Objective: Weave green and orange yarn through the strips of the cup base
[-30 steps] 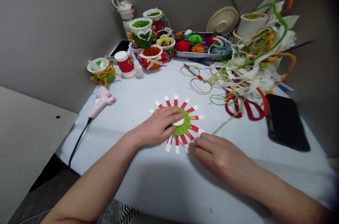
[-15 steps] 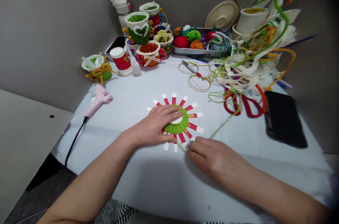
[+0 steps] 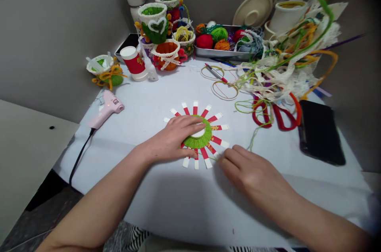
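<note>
Centrally on the surface (image 3: 178, 208) sits the green-woven disc (image 3: 203, 141), its red-and-white strips (image 3: 220, 142) fanned outward; the left hand (image 3: 174, 136) lies flat across it, thumb spread from the fingers. Beside it, the right hand (image 3: 245, 166) pinches green yarn (image 3: 253, 138) between its fingers. Gold marks show on some strips and the red-banded cup (image 3: 135, 64) — too small to read.

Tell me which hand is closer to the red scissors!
Right. The right hand is on the person's side of the red scissors, slightly left, not touching them. The left hand is farther left, on the green disc.
</note>
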Action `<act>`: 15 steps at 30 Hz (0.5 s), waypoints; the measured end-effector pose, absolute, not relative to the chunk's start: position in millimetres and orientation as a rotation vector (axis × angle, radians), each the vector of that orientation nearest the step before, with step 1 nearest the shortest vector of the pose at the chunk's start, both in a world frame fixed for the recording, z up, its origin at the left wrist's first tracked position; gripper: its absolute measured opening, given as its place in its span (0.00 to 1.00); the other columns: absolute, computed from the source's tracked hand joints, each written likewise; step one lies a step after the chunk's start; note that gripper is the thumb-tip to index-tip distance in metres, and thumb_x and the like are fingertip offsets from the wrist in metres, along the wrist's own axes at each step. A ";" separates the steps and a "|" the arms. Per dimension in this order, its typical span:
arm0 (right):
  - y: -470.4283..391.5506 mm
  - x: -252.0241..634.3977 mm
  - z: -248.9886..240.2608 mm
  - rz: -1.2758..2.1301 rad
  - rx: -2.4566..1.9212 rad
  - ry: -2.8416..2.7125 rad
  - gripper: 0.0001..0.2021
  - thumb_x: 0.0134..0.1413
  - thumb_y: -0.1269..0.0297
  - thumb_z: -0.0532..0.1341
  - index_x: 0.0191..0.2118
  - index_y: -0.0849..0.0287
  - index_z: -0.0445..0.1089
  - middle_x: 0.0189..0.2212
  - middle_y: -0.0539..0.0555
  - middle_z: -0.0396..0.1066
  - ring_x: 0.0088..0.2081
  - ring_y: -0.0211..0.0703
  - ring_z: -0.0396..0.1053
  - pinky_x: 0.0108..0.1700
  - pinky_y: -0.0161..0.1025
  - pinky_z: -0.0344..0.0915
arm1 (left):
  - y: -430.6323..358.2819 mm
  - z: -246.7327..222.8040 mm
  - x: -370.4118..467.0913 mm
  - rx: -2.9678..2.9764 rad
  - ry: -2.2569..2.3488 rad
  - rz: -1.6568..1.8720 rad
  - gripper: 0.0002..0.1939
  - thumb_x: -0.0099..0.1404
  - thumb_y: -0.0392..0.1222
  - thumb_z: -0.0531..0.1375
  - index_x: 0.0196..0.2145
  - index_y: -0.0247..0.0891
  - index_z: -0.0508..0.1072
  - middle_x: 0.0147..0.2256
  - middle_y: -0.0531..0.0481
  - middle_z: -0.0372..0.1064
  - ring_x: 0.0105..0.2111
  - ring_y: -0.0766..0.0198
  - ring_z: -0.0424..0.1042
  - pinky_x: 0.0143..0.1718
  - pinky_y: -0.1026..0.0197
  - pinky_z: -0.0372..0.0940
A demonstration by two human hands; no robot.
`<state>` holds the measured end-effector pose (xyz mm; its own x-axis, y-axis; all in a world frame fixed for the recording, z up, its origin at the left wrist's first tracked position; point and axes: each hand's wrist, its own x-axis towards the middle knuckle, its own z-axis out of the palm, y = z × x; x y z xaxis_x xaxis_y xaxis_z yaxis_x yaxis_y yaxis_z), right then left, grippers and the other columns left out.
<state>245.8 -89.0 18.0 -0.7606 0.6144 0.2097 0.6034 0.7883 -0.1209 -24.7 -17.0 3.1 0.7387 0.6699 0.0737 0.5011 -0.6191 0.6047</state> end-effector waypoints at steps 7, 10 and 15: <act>-64.4 247.7 5.5 0.307 -1.176 -2.497 0.11 0.73 0.68 0.57 0.38 0.60 0.74 0.32 0.55 0.71 0.36 0.48 0.67 0.38 0.43 0.63 | -18.0 2.7 -18.0 2.388 0.929 0.407 0.23 0.76 0.51 0.61 0.65 0.47 0.66 0.65 0.41 0.66 0.66 0.46 0.65 0.65 0.36 0.60; -57.1 243.8 -2.0 0.349 -1.224 -2.360 0.12 0.74 0.66 0.57 0.37 0.59 0.74 0.30 0.54 0.71 0.35 0.46 0.68 0.38 0.43 0.64 | -16.8 -0.5 -16.2 2.428 0.890 0.481 0.18 0.78 0.43 0.59 0.63 0.45 0.68 0.63 0.40 0.68 0.64 0.48 0.66 0.64 0.38 0.62; -55.6 237.6 -6.9 0.443 -1.153 -2.327 0.08 0.72 0.69 0.59 0.39 0.59 0.74 0.33 0.54 0.73 0.36 0.45 0.70 0.40 0.42 0.67 | -9.0 -3.4 -20.7 2.448 0.790 0.561 0.20 0.76 0.31 0.56 0.62 0.45 0.70 0.64 0.43 0.68 0.66 0.51 0.62 0.66 0.38 0.63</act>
